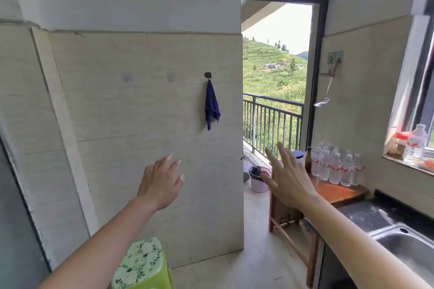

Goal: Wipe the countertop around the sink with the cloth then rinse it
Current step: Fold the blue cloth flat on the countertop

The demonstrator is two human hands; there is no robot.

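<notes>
Black tabletop (pixel 366 216) w/ steel sink (pixel 404 241) is at my right, not yet wiped. Water bottles (pixel 335 166) stand on the wooden side table (pixel 338 192) beyond it; red-white labels too blurred to read. Left grip (pixel 162 183) & right grip (pixel 288 178) are both apart, fingers spread, empty, held out twd the tiled wall (pixel 141 112). The blue cloth (pixel 212 105) hangs there from a dark hook (pixel 207 75), prob. to dry.

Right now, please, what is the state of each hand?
Left hand: open, holding nothing.
Right hand: open, holding nothing.
</notes>
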